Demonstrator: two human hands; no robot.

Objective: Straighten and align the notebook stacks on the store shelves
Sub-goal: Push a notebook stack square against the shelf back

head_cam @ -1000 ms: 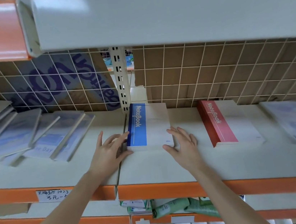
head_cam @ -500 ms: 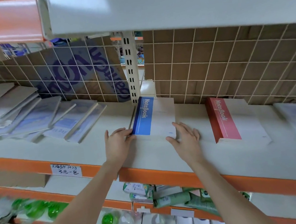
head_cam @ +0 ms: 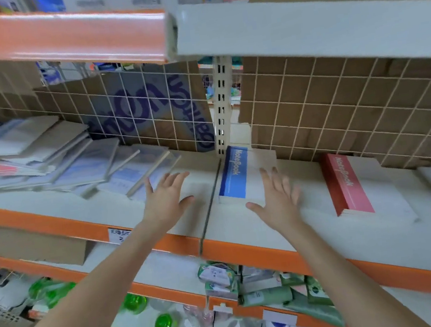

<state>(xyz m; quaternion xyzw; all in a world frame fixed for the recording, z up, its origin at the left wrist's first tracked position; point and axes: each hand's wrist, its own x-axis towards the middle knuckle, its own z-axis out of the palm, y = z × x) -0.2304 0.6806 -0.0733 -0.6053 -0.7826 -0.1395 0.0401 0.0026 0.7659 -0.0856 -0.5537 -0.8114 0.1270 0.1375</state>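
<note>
Head view: the left hand (head_cam: 166, 201) is spread wide, fingers straight and pointing to 12 o'clock, over the bare shelf (head_cam: 314, 235) and holding nothing. The right hand (head_cam: 278, 201) is likewise wide and flat, its fingers over the near right corner of the blue notebook stack (head_cam: 240, 172); motion blur hides whether they touch it. That stack lies at the centre of the shelf, its back edge against the upright post (head_cam: 222, 107). At 3 o'clock from it, well apart, lies the red notebook stack (head_cam: 348, 184). At 9 o'clock, loose notebooks (head_cam: 58, 162) lie fanned and tilted over one another, beside the left hand's fingertips.
</note>
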